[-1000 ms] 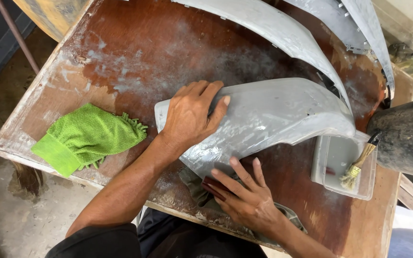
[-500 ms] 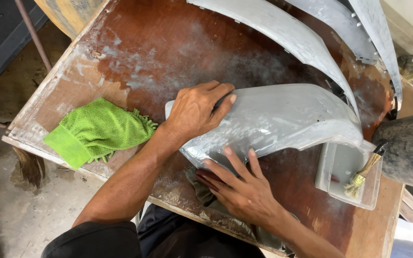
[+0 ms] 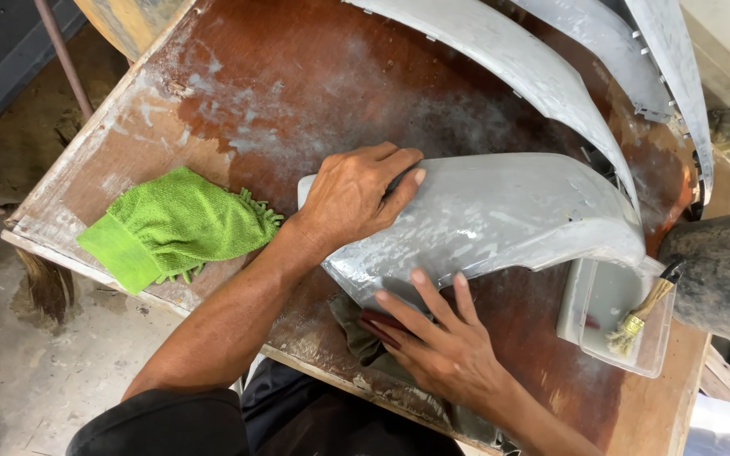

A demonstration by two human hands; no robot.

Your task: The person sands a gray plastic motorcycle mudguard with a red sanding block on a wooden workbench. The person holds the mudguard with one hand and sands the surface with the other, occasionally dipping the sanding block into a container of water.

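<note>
A grey curved body panel (image 3: 509, 219), scuffed with white patches, lies on a worn wooden table (image 3: 238, 93). My left hand (image 3: 356, 198) lies palm down over the panel's left end and holds it in place. My right hand (image 3: 441, 342) is at the panel's near lower edge. Its fingers are spread and the fingertips touch the panel. Under those fingers is a flat dark red pad (image 3: 379, 324), pressed down on a dark rag (image 3: 356, 333) at the table's front edge.
A green microfibre cloth (image 3: 171, 224) lies at the table's left front. A clear plastic tub (image 3: 610, 312) with a small brush (image 3: 640, 312) stands at the right. More grey panels (image 3: 551, 76) arch across the back. A black tyre-like object (image 3: 724, 270) is at the far right.
My right hand has slid a little up along the panel's lower edge with the pad under it. My left hand has stayed on the panel's end.
</note>
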